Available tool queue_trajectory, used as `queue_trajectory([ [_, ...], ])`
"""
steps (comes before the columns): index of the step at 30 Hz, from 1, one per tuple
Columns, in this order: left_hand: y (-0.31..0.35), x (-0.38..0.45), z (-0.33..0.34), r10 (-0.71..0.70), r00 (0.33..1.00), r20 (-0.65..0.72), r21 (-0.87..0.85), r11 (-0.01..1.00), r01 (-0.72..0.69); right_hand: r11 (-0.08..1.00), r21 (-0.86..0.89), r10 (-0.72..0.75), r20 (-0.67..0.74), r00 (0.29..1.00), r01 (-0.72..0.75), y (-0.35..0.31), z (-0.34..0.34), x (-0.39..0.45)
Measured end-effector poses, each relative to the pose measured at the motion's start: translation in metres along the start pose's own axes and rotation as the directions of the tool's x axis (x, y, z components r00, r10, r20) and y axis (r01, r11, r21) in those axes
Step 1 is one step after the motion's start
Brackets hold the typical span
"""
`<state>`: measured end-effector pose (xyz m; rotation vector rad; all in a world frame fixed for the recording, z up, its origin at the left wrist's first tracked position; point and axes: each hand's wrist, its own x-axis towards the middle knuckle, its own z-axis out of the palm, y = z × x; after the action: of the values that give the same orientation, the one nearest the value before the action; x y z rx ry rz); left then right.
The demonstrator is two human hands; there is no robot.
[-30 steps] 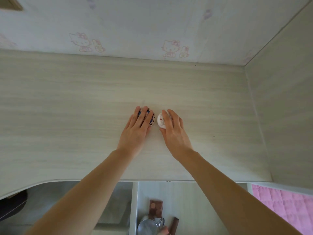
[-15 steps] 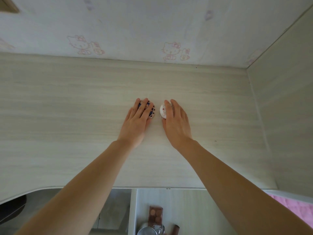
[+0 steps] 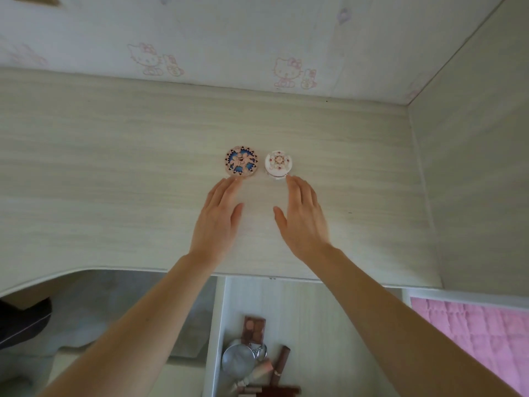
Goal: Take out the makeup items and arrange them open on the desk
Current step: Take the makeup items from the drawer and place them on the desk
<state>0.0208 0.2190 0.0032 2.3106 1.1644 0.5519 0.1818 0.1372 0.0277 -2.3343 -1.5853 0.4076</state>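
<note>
Both hands are flat-ish and empty right now, fingers loosely spread, palms down over the desk (image 3: 114,167); the left hand (image 3: 219,216) has its fingertips just short of the blue patterned compact (image 3: 241,163), maybe grazing its near edge, hard to tell; the right hand (image 3: 303,216) is the same story with the white compact (image 3: 278,163), fingertips right at its front rim; the two compacts sit side by side just past the fingers, close but not touching each other, both lids shut as far as I can see; so they're out on the desk but not opened yet; my guess on handling: small round hard-shell cases, light, stiff, glossy so a bit slippery, and the pressed powder or mirror inside would likely crack if dropped; I'd pinch each one by the side rim, steady the base and flip the lid from whichever edge has the catch, which I can't make out from here; closer to the person, below the wrists, the open drawer (image 3: 315,305) holds more stuff, including an eyeshadow palette (image 3: 254,328), a round silver mirror (image 3: 238,361) and some lipstick-looking tubes (image 3: 282,359); those look like they're waiting their turn.
</note>
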Motion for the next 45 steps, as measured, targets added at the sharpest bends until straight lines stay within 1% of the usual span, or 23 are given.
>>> queue_trajectory([
  [6,0.026,-0.074,-0.002,-0.032,0.996,-0.088,-0.022,0.999,0.030,0.997,0.062,-0.040,0.000,0.999,0.040,0.004,0.002,-0.077],
  [9,0.038,-0.116,0.000,-0.058,0.995,-0.077,-0.045,0.997,0.055,0.995,0.074,-0.070,0.026,0.997,0.068,0.008,0.007,-0.120],
  [11,0.043,-0.144,0.004,-0.100,0.993,-0.059,-0.061,0.993,0.096,0.993,0.092,-0.084,0.037,0.996,0.081,0.010,0.013,-0.148],
  [15,0.046,-0.192,0.021,-0.172,0.985,0.004,-0.054,0.984,0.172,0.992,0.092,-0.097,0.080,0.992,0.089,0.016,0.035,-0.196],
  [19,0.041,-0.222,0.042,-0.172,0.975,0.143,0.018,0.985,0.171,0.994,0.098,-0.059,0.213,0.975,0.039,0.025,0.067,-0.230],
  [22,0.037,-0.236,0.057,-0.236,0.941,0.244,0.074,0.972,0.224,0.995,0.094,-0.058,0.291,0.955,0.032,0.032,0.091,-0.247],
  [26,0.032,-0.252,0.072,-0.336,0.873,0.355,0.129,0.942,0.310,0.997,0.077,-0.038,0.389,0.920,0.009,0.038,0.116,-0.252],
  [28,0.029,-0.260,0.077,-0.373,0.835,0.404,0.177,0.928,0.329,0.998,0.065,-0.020,0.461,0.887,-0.011,0.040,0.125,-0.248],
  [31,0.022,-0.268,0.087,-0.419,0.785,0.455,0.250,0.907,0.339,0.983,0.109,0.055,0.592,0.804,-0.148,0.040,0.135,-0.233],
  [32,0.020,-0.269,0.090,-0.425,0.775,0.468,0.263,0.904,0.337,0.974,0.128,0.067,0.616,0.785,-0.184,0.040,0.139,-0.227],
  [35,0.017,-0.266,0.100,-0.447,0.760,0.472,0.235,0.894,0.381,0.978,0.121,0.058,0.615,0.786,-0.167,0.040,0.149,-0.209],
  [38,0.012,-0.265,0.107,-0.445,0.770,0.457,0.385,0.879,0.279,0.990,0.081,0.046,0.587,0.808,-0.115,0.037,0.159,-0.192],
  [41,0.007,-0.265,0.113,-0.456,0.784,0.422,0.440,0.859,0.262,0.995,0.044,0.045,0.611,0.790,-0.090,0.030,0.169,-0.178],
  [43,0.008,-0.263,0.115,-0.465,0.775,0.428,0.458,0.851,0.258,0.993,0.045,0.055,0.621,0.782,-0.106,0.023,0.176,-0.171],
  [45,0.008,-0.264,0.116,-0.456,0.776,0.437,0.494,0.842,0.217,0.994,0.035,0.056,0.640,0.767,-0.101,0.017,0.182,-0.169],
])
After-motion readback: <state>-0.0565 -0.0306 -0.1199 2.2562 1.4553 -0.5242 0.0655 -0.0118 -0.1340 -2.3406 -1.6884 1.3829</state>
